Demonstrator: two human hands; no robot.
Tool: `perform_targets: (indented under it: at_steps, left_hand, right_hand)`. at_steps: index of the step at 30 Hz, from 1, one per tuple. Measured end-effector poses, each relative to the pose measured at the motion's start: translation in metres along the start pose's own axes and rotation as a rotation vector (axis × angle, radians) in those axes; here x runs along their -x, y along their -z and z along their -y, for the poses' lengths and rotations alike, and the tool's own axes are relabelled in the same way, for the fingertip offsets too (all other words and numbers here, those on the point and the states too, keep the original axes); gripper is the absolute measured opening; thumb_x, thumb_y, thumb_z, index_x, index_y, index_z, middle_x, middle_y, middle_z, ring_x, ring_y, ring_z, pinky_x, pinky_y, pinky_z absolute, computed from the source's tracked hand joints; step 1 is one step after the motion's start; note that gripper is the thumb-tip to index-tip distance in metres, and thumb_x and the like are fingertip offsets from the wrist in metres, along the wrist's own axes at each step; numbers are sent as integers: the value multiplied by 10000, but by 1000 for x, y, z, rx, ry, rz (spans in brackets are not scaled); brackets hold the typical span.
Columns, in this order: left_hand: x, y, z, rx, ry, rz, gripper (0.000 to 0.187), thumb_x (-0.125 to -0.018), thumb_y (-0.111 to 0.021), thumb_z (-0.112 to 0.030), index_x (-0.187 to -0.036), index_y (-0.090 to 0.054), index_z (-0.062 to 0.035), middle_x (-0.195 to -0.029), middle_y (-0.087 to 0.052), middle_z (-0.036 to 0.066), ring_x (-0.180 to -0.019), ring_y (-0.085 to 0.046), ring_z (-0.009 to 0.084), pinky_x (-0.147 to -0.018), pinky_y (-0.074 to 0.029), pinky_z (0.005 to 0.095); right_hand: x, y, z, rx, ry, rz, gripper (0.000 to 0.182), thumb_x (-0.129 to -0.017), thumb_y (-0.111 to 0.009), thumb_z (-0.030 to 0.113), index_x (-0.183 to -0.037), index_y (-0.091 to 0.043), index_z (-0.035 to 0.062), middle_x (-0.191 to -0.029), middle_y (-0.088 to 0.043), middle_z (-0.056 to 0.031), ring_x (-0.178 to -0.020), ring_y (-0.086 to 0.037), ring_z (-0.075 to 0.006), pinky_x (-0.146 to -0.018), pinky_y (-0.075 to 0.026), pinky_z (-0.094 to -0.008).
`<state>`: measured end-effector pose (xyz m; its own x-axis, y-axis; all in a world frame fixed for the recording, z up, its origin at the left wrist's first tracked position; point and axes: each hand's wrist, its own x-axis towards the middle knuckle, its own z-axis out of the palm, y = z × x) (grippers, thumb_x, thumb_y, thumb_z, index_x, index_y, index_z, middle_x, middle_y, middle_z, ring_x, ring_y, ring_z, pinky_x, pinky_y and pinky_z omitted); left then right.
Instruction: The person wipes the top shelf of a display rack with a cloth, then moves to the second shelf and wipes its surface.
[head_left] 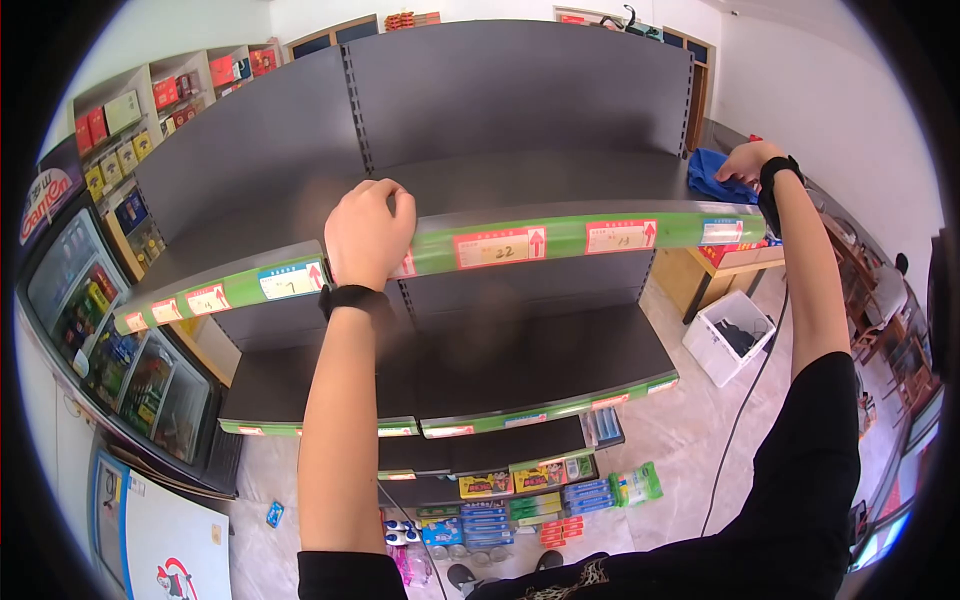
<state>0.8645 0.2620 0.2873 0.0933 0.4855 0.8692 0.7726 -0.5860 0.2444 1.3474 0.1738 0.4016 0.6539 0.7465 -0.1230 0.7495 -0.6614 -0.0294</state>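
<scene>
My left hand (370, 232) is closed over the front edge of the upper shelf (560, 185), near the joint between two shelf sections. Its fingers curl down over the shelf, their tips out of sight. At the right end of that shelf, my right hand (748, 163) grips a blue cloth (710, 177) bunched on the dark surface. A green label strip (570, 238) with red and blue price tags runs along the front edge between the hands. Both wrists wear a black band.
A lower shelf (520, 355) juts out below. Several packaged goods (485, 525) lie near the floor by my feet. A white bin (728, 338) stands to the right, with a cable (745, 420) hanging near it. Glass-doored coolers (120, 350) line the left.
</scene>
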Motion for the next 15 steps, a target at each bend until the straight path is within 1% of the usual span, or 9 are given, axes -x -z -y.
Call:
perform_targets:
  at_steps: [1, 4, 7, 10, 11, 14, 15]
  left_hand:
    - [0, 0, 0, 8, -5, -1, 224, -825, -515, -207, -789, -686, -68, -838, -664, 75, -792, -624, 289, -703, -492, 398]
    - [2, 0, -1, 14, -27, -16, 221, -821, -518, -204, -774, -683, -64, -831, -663, 75, -787, -626, 280, -704, -494, 397]
    - [2, -1, 1, 8, -61, -46, 218, -814, -526, -203, -754, -681, -62, -811, -663, 75, -771, -629, 271, -701, -496, 390]
    - [2, -1, 1, -14, -68, -49, 217, -808, -534, -205, -742, -684, -62, -787, -663, 72, -756, -632, 266, -694, -496, 382]
    - [2, -3, 3, -24, -79, -79, 219, -807, -537, -206, -727, -683, -64, -760, -660, 67, -737, -632, 253, -688, -496, 378]
    - [1, -4, 3, -59, -76, -75, 225, -810, -538, -208, -702, -677, -68, -745, -656, 61, -722, -629, 239, -687, -496, 377]
    - [1, 1, 2, -60, -39, 26, 218, -834, -511, -198, -813, -676, -57, -820, -665, 84, -790, -632, 278, -714, -490, 392]
  right_hand:
    - [4, 0, -1, 8, -3, -15, 458, -810, -638, 359, -1214, -627, 145, -1176, -630, -82, -1019, -561, -190, -800, -491, -368]
    - [-1, 5, -16, -153, 88, 141, 382, -796, -640, 420, -1042, -710, 136, -926, -669, 21, -736, -508, -118, -674, -433, -293]
    - [-2, 2, -21, -179, 85, 147, 297, -825, -614, 392, -986, -732, 172, -800, -625, 89, -677, -442, -90, -614, -394, -284]
    - [19, -1, -9, -165, 88, 71, 265, -819, -628, 383, -934, -734, 170, -728, -567, 96, -648, -434, -89, -586, -383, -268]
    - [30, -2, -2, -193, 132, 73, 233, -812, -642, 371, -855, -723, 156, -670, -505, 91, -604, -411, -75, -536, -351, -258]
    - [29, -9, 9, -250, 260, 58, 233, -802, -660, 358, -818, -706, 130, -656, -519, 75, -564, -406, -65, -498, -325, -240]
    - [34, -11, 19, -247, 352, 49, 245, -803, -665, 339, -809, -702, 97, -625, -506, 67, -537, -391, -63, -475, -308, -234]
